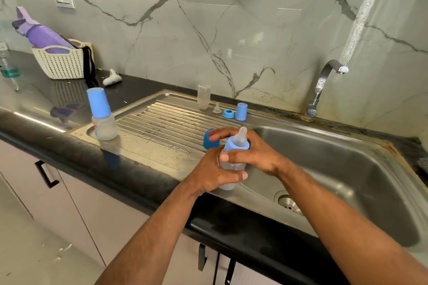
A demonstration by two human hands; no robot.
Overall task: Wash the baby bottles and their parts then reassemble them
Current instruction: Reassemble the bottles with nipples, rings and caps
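Both hands are curled on one bottle (230, 164) held over the drainboard (162, 127) edge: left (214, 172) grips the body, right (252, 152) the collar (234, 146), which is best turned squarely until snug.

A clear bottle (231, 164) with blue collar and teat is held upright at the basin's near-left edge; a capped one (103, 118) stands left; parts, seemingly unassembled, are lined up far.

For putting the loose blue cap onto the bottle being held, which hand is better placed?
The right hand. Its fingertips already reach over the blue cap on the drainboard, while the left hand grips the baby bottle body and should keep steadying it.
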